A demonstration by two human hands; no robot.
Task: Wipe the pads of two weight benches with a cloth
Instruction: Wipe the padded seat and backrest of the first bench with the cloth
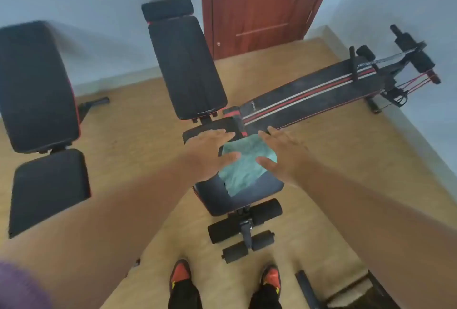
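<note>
**Both hands over the cloth on the middle bench seat**

The person stands at the foot of the middle weight bench [238, 195], red shoes [180, 274] just short of its foam leg rollers [244, 222]. The teal cloth [241, 165] lies spread on the seat pad [212, 192], one corner reaching toward the near edge. The left hand [210, 151] and the right hand [282, 153] hover at either side of the cloth with fingers straight and spread; neither grip is closed on anything, and whether the palms actually touch the fabric cannot be told through the blur. The raised back pad [185, 66] stands beyond the seat, and the second bench [37, 91] sits well apart to the left, its own seat pad [49, 190] nearer the person.

The cloth looks loosely laid, not bunched, so a flat-handed push could slide it off the slick pad toward the floor, or fold it so that only part of the seat gets wiped. Both arms are stretched forward; leaning further to reach the back pad could bring the shins against the rollers. The sit-up board [309, 96] lying to the right crowds that side, so a sidestep there risks a trip.
</note>
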